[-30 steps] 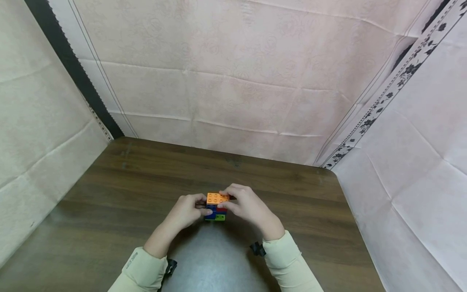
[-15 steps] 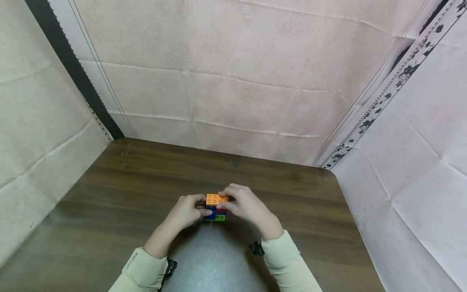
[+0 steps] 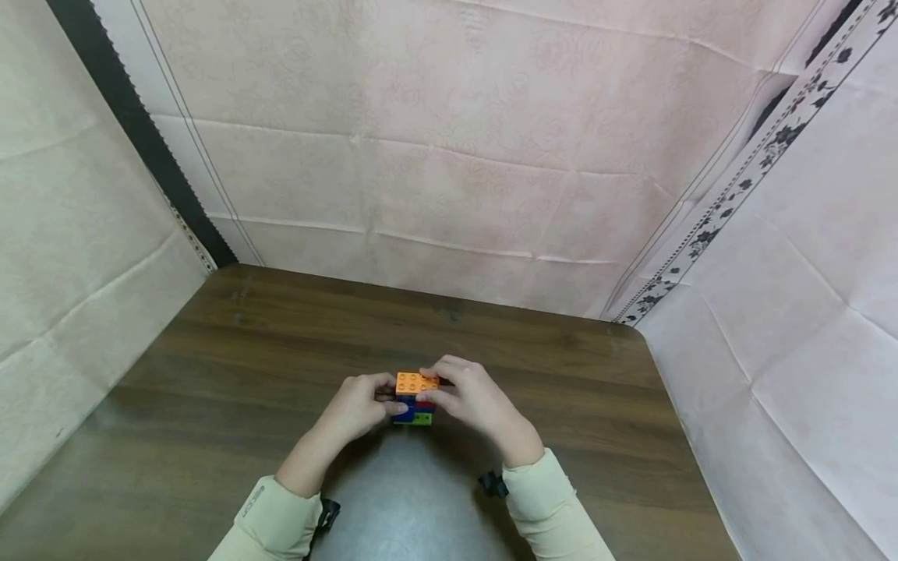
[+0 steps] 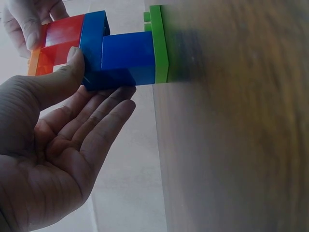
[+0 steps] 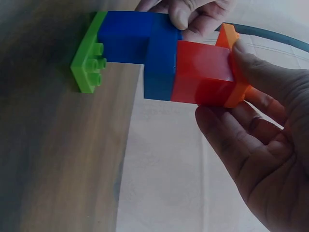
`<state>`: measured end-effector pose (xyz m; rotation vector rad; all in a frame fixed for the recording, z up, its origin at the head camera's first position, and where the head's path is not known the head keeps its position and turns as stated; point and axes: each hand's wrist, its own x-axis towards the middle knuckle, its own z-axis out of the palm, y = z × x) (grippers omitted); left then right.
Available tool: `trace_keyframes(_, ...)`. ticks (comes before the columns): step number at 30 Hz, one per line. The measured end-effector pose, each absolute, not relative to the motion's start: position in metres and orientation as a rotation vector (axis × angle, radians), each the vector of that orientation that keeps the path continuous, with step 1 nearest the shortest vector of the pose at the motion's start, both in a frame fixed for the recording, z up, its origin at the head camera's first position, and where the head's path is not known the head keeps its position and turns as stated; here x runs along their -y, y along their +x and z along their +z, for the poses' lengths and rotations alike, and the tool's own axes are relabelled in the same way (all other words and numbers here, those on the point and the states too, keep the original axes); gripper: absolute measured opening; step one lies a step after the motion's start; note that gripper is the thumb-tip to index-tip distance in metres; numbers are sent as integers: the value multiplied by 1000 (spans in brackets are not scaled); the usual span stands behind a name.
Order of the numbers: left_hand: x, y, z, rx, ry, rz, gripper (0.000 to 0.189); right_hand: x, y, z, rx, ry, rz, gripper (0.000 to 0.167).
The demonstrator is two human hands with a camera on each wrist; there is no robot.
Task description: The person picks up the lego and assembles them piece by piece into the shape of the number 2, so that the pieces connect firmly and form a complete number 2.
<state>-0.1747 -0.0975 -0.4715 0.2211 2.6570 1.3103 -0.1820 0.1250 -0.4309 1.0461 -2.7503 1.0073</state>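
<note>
Block stack (image 3: 416, 399) at the bench's (image 3: 231, 374) near centre: orange plate on top, blue and red beneath, green at the base. Left hand (image 3: 358, 407) at nine o'clock of the stack, thumb on its blue side. Right hand (image 3: 473, 397) at three o'clock, fingers (image 3: 438, 366) curled over the orange top's edge. Cream sleeves (image 3: 270, 518) at six o'clock. Pale cloth walls (image 3: 449, 140) all around.

We hold our left hand (image 3: 359, 408) and right hand (image 3: 471, 399) close together, thumbs pinching inward, other fingers loosely extended, wrists angled inward.
</note>
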Motion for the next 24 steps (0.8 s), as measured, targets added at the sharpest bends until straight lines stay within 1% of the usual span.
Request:
trace_keyframes(15, 98, -175, -472, -2670, 228, 1309, 24, -125, -180, -443, 2678, 1016, 1137, 31)
trace_keyframes(24, 97, -174, -472, -2656, 220, 1315, 23, -129, -182, -452, 2622, 1021, 1300, 33)
